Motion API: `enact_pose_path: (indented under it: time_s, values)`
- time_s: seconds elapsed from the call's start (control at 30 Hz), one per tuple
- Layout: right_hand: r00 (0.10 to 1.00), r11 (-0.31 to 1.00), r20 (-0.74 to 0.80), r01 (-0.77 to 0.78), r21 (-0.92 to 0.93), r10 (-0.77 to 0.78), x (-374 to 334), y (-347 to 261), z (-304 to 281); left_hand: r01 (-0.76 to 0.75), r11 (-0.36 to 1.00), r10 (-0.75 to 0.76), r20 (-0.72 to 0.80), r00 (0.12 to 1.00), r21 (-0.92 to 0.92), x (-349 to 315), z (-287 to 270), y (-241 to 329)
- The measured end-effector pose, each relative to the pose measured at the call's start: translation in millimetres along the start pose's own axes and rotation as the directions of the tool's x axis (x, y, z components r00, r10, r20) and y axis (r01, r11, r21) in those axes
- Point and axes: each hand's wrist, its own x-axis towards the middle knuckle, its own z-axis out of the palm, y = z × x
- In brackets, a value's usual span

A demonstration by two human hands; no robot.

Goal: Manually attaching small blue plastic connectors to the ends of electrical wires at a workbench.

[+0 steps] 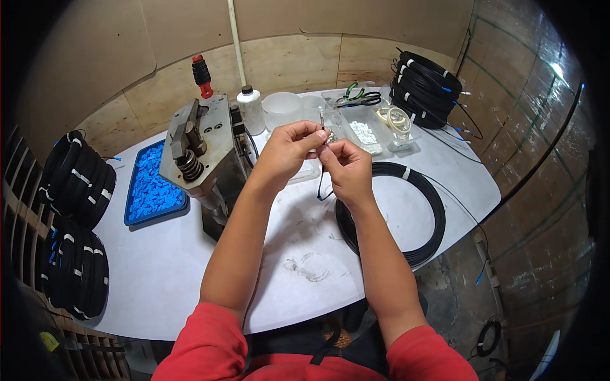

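I have both hands raised over the white oval worktop [381,209], left hand [287,152] and right hand [346,166] pinching a small pale connector piece [328,135] on the thin black cable end [323,185], held close for fingertip control above the coiled black cable [419,209].

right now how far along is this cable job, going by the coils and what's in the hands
Done, it seems: bundled black coils stacked at the far right and on the left. In hand: the left hand and right hand pinch a small part on a thin black cable end from the loose coil on the table. Left: plenty of blue pieces remain in the tray; how many coils remain is not visible.
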Motion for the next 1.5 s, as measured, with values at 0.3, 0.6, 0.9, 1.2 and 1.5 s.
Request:
enact_pose_path:
  time_s: [0.3, 0.6, 0.9, 1.2, 1.5]
  values:
    - [0.994, 0.998, -0.111, -0.007, -0.057, 0.001, 0, 0, 1, -0.273, 0.829, 0.411, -0.201, 0.889, 0.488, -21, 18, 25]
    - [0.997, 0.992, -0.074, 0.027, -0.122, -0.036, 1, 11, -4, -0.475, 0.535, 0.759, -0.151, 0.633, 0.699, -107, 1, 133]
    - [0.998, 0.986, -0.046, 0.037, -0.163, -0.045, 0, 17, 2, -0.132, 0.56, 0.753, -0.436, 0.494, 0.818, -151, -156, 130]
    - [0.999, 0.966, -0.042, 0.017, -0.256, -0.028, -2, 28, 5, 0.528, 0.379, 0.454, -0.65, 0.61, 0.76, -162, -313, 3]
    - [0.998, 0.961, -0.056, 0.001, -0.276, -0.017, -4, 33, 3, 0.783, 0.19, 0.191, -0.805, 0.562, 0.592, -149, -327, -27]
